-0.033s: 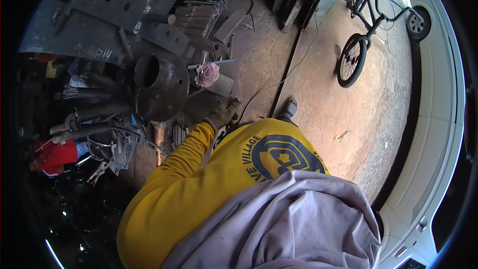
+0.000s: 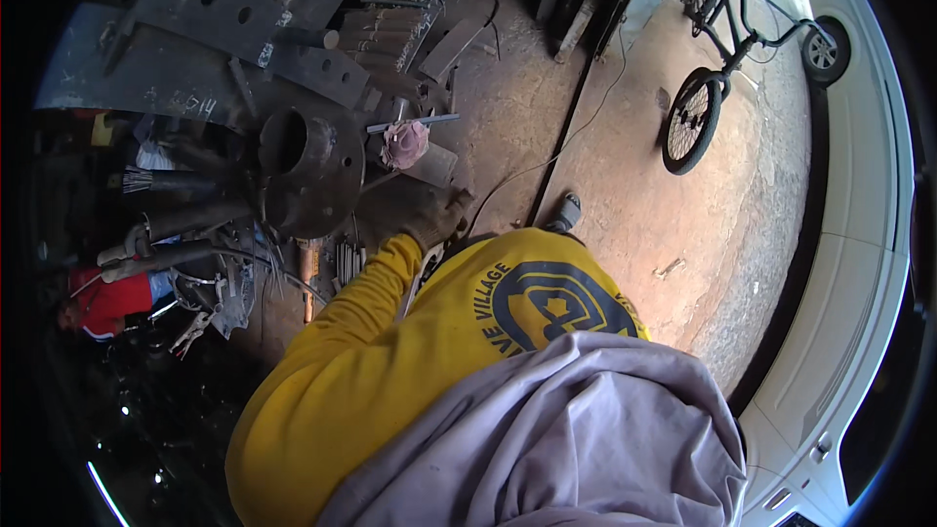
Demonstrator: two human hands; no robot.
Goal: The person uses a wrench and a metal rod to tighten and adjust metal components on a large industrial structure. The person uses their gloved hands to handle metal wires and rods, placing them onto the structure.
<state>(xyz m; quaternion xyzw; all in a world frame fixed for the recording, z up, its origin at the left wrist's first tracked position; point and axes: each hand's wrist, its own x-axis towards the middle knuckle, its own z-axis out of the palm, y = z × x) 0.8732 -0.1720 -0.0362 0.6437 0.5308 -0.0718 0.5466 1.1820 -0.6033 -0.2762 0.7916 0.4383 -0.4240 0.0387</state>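
Observation:
My left hand (image 2: 436, 222), in a dark brownish work glove, is in front of my yellow-sleeved body. Its fingers look curled; whatever they hold, if anything, is hidden in shadow. Just below the wrist, a light metal edge (image 2: 429, 262) shows between the sleeve and my body. Past the hand, a crumpled pink cloth bundle (image 2: 405, 144) sits by a flat metal bar (image 2: 439, 121). To the left of the hand stands a thick round steel flange with a short pipe (image 2: 337, 171). My right hand is out of sight, hidden behind my body and the greyish cloth.
Steel plates with holes (image 2: 207, 0) and stacked metal pieces (image 2: 386, 34) crowd the far left. A person in a red shirt (image 2: 112, 303) is at the left edge. A cable (image 2: 556, 151) crosses the floor. A bicycle (image 2: 717, 59) and a white vehicle (image 2: 859, 205) stand on the right.
My left hand has stayed in nearly the same place. The whole view has shifted very slightly.

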